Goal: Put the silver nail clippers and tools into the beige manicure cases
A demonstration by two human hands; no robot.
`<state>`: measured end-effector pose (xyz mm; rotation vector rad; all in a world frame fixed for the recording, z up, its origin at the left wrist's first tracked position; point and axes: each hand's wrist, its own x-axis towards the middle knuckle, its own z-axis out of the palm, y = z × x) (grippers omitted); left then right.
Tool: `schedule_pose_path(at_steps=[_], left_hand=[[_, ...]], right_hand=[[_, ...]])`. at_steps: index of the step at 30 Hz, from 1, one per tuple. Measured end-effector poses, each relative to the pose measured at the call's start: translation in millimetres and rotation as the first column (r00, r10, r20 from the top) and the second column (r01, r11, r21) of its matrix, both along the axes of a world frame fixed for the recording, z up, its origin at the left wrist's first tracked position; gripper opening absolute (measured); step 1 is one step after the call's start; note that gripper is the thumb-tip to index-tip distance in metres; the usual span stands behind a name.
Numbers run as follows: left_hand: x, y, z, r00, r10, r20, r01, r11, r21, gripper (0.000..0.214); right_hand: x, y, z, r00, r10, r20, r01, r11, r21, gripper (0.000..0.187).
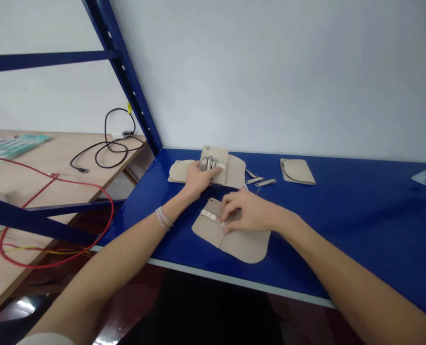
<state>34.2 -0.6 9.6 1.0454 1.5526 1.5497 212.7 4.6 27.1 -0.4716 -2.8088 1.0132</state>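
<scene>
Working at the blue desk [342, 230], the left hand [198, 179] rests its fingers against metal nail tools [208, 163] tucked into a beige pouch [230, 171] at center; any grip is unclear. The right hand [250, 211] curls over a second open pouch [234, 244] just below, on its elastic strap [211, 216], grip also unclear. Loose nail clippers [259, 181] lie right of the upper pouch, beside a folded pouch [297, 171].
</scene>
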Motion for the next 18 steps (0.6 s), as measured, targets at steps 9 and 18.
schedule_pose_path(at_steps=[9, 18], left_hand=[[0.9, -0.8, 0.9, 1.000, 0.000, -0.021, 0.000, 1.000, 0.003, 0.026], [0.3, 0.2, -0.5, 1.000, 0.006, -0.021, -0.006, 1.000, 0.009, 0.025]], right_hand=[[-1.5, -1.2, 2.6, 1.000, 0.011, 0.014, -0.012, 1.000, 0.029, 0.014], [-0.8, -3.6, 8.4, 0.996, 0.043, 0.079, -0.049, 0.996, 0.074, 0.015]])
